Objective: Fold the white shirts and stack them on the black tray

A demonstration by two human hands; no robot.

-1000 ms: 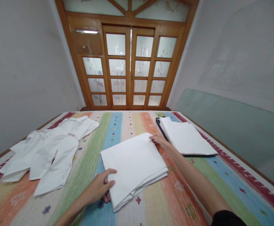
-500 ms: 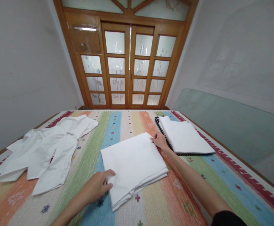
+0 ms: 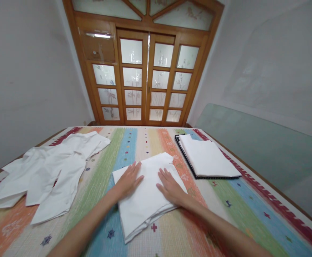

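A folded white garment lies on the striped cloth in front of me, its layered edges showing along the near right side. My left hand rests on its left part with the fingers stretched out. On its right part my right hand lies flat, fingers extended. Neither hand grips anything. Parts of the garment are covered by both hands and the wrists.
At the left a white garment lies loosely spread. A folded white garment sits on a black folded one at the right. Beneath is a striped cloth. Beyond stand wooden glazed doors, with walls on both sides.
My left hand has moved from the garment's left edge onto its top. My right hand has left the far right corner and come down flat on the right part.
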